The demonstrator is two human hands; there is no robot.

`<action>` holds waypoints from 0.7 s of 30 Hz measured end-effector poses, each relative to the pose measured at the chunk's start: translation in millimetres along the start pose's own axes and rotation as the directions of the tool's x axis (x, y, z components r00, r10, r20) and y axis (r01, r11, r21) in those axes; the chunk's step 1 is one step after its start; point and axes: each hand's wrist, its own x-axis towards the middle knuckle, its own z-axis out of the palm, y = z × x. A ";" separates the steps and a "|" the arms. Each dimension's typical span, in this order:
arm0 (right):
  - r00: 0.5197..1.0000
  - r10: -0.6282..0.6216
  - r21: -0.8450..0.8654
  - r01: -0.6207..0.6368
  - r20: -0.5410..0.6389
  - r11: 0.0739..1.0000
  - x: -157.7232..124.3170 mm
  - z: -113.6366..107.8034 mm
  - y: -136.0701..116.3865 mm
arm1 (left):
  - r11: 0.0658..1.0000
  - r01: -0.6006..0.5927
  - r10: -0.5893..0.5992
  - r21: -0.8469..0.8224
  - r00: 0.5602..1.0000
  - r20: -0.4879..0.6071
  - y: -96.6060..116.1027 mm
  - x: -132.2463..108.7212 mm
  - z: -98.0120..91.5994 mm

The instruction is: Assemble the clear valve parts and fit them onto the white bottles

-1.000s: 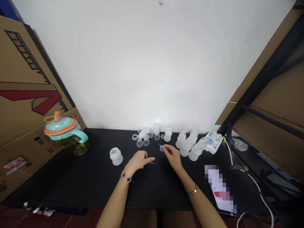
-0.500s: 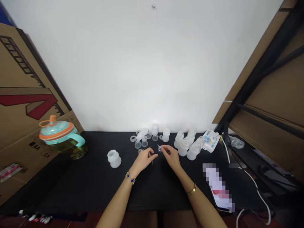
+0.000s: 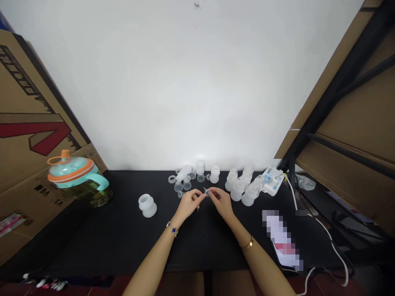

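Head view looks down at a big white wall (image 3: pixel 197 82), and a tall brown cardboard box (image 3: pixel 27 102) leans at the left side. Below them sits a black table (image 3: pixel 123 238). A round jug (image 3: pixel 77 181) with a blue-green and orange lid stands on the table by the box. A phone (image 3: pixel 282 242) lies flat near the right edge (its screen is blurred). A bunch of white bottles (image 3: pixel 237 190) stands close together at the back, right of the middle. One short white cup (image 3: pixel 147 204) stands alone, well apart from the bottles. Both hands meet over the middle of the table, just in front of the bottles. The right hand (image 3: pixel 222 202) pinches a small clear piece (image 3: pixel 207 192) between its fingertips, just above the table. The left hand (image 3: pixel 189 202) has its fingers bent in, tips close beside that piece, but it is too small to tell if they touch it.
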 end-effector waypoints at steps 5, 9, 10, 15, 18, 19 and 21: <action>1.000 0.005 -0.003 -0.005 0.009 1.000 -0.1 1.1 1.2 | 0.982 0.029 -0.032 -0.189 0.999 -0.015 -0.1 2.9 -1.5; 1.000 0.011 -0.012 -0.011 0.010 1.000 0.3 1.4 3.1 | 0.913 0.032 -0.059 -0.407 0.997 -0.053 -1.3 6.1 -5.0; 1.000 0.012 -0.015 -0.012 0.012 1.000 0.2 1.6 3.6 | 0.884 0.039 -0.075 -0.466 0.995 -0.059 -1.5 6.4 -6.0; 0.999 0.004 -0.017 -0.004 0.035 1.000 -0.7 3.1 5.5 | 0.740 0.056 -0.158 -0.670 0.983 -0.093 -0.2 6.0 -10.1; 0.998 0.001 -0.010 0.000 0.062 1.000 -1.6 3.5 4.8 | 0.678 0.035 -0.160 -0.735 0.982 -0.100 1.3 5.9 -10.6; 0.997 -0.002 -0.011 0.003 0.074 1.000 -1.9 3.6 4.4 | 0.659 0.031 -0.158 -0.752 0.983 -0.098 1.8 5.9 -10.4; 0.994 -0.013 -0.015 0.014 0.104 1.000 -2.7 4.1 3.3 | 0.627 0.027 -0.153 -0.779 0.984 -0.089 2.8 5.8 -9.2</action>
